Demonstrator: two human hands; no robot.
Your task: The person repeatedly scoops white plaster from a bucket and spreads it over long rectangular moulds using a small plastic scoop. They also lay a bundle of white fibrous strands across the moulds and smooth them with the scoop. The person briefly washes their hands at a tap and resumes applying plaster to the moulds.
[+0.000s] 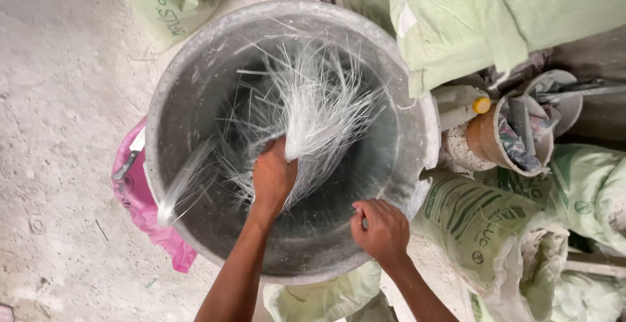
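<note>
A large grey bucket (195, 74), dusted with white powder, fills the middle of the head view. Inside it, my left hand (272, 177) grips a bundle of thin white glass-like fibres (319, 110) that fan out toward the far wall. More loose strands (186, 182) lie against the bucket's left inner wall. My right hand (381, 229) is closed low inside the bucket near its right front rim; whether it holds strands is hidden by the fingers.
Pale green sacks (482, 15) crowd the top right, right and bottom. A pink bag (140, 204) with a knife (129, 159) lies left of the bucket. Small tubs with tools (515, 133) stand at right. Dusty floor (59, 120) spreads left.
</note>
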